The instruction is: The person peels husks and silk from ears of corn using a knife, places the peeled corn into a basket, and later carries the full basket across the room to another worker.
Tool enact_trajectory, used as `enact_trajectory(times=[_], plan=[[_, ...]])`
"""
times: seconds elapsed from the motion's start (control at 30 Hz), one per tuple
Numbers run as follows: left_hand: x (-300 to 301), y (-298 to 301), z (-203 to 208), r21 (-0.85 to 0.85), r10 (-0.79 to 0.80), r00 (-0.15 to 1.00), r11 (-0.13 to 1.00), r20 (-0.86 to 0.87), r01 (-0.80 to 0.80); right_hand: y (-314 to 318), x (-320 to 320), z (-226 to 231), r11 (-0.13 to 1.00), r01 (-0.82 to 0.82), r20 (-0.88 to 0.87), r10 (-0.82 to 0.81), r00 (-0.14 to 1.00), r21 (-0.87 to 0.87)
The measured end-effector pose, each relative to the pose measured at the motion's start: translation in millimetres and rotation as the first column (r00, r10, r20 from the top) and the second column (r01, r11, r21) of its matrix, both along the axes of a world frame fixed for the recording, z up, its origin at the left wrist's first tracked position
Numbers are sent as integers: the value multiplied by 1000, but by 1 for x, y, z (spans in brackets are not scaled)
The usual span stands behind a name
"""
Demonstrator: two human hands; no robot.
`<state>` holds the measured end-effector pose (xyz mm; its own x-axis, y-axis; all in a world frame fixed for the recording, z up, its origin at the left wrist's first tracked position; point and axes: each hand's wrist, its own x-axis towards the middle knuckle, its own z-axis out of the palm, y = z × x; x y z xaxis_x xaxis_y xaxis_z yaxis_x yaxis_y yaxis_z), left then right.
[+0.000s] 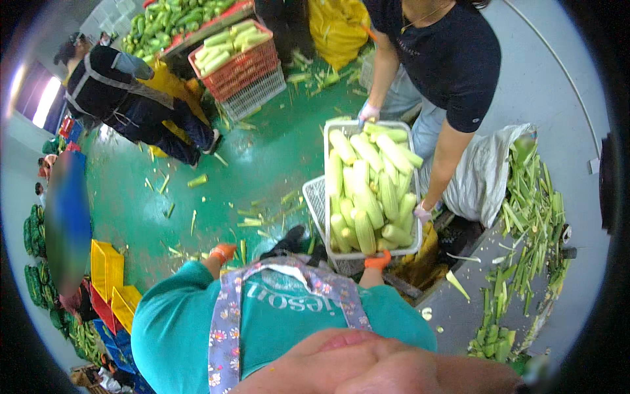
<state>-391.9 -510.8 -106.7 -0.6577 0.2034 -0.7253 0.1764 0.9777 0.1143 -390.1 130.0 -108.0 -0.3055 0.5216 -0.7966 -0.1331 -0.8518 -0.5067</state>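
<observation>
In front of me on the right is a white plastic crate heaped with pale green, zucchini-like vegetables. My right hand, in an orange glove, is closed on the crate's near rim at its right corner. A co-worker in a dark T-shirt stands across from me. That person's gloved hands grip the crate's far left corner and its right side. My left hand, also orange-gloved, hangs apart from the crate at my left side. Its fingers look partly spread, with nothing seen in them.
Another white crate sits beneath, jutting out left. Green scraps litter the green floor. Farther off, a red crate of similar vegetables stands on a white one, near another person in an apron. Long peelings lie at right; yellow crates stand left.
</observation>
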Motion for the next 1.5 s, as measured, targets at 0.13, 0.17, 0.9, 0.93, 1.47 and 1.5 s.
enact_trajectory(times=[0.13, 0.17, 0.9, 0.93, 1.47, 1.5], plan=[[56, 0, -26, 62, 0, 989, 998, 150, -10, 27, -2, 5, 980, -196, -376, 172, 910, -27], [72, -12, -22, 34, 39, 968, 998, 247, -50, 38, -5, -19, 933, -359, -361, 330, 872, -14], [144, -66, -181, 176, 822, 398, 357, 407, -917, -200, -122, -17, 949, -305, -292, 316, 903, 83], [141, -90, -176, 306, 696, 643, 566, 319, -765, -232, -135, -7, 944, -323, -174, 330, 928, 66], [57, -238, -24, 539, 976, 84, -38, 199, -842, -602, -245, -139, 860, -234, -112, 206, 972, -454], [59, -229, -39, 561, 971, 159, 33, 176, -827, -627, -248, -140, 882, -200, -46, 200, 979, -427]])
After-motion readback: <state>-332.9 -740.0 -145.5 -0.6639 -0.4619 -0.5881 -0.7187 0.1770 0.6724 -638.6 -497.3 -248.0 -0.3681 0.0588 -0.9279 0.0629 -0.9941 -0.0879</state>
